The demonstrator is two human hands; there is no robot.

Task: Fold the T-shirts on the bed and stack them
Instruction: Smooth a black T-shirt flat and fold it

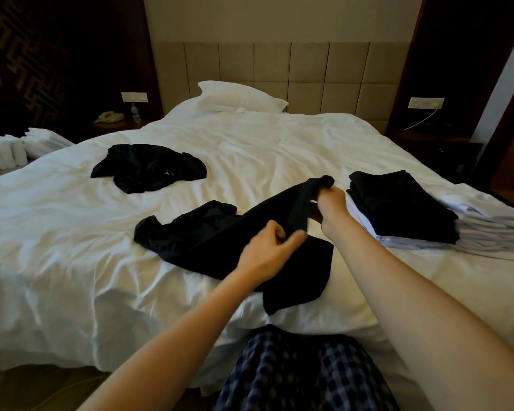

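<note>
Two black T-shirts lie unfolded on a wide bed (72, 232) covered in a rumpled white sheet, seen from its near edge. At the far left, beyond the bed, sits a row of folded white towels (9, 152), and behind it a dark nightstand carries a telephone (110, 116) and a small bottle (135, 111). On the left half of the sheet, well away from both hands, the crumpled T-shirt (147, 167) lies in a loose heap. Nearer the middle, the second T-shirt (202, 235) sprawls across the sheet, one end flat and the other lifted. The left hand (267, 252), slightly blurred, has its fingers curled and pinches the cloth near the shirt's middle. The right hand (330, 203), farther away and higher, grips a bunched end of the same shirt, raising it off the bed, so the fabric stretches between the two hands. Just right of the right hand stands a stack of folded shirts (398, 200), black ones on top of pale ones. A white pillow (238, 96) rests against the padded headboard (309, 69). Checked clothing (294, 372) shows at the bottom edge.
</note>
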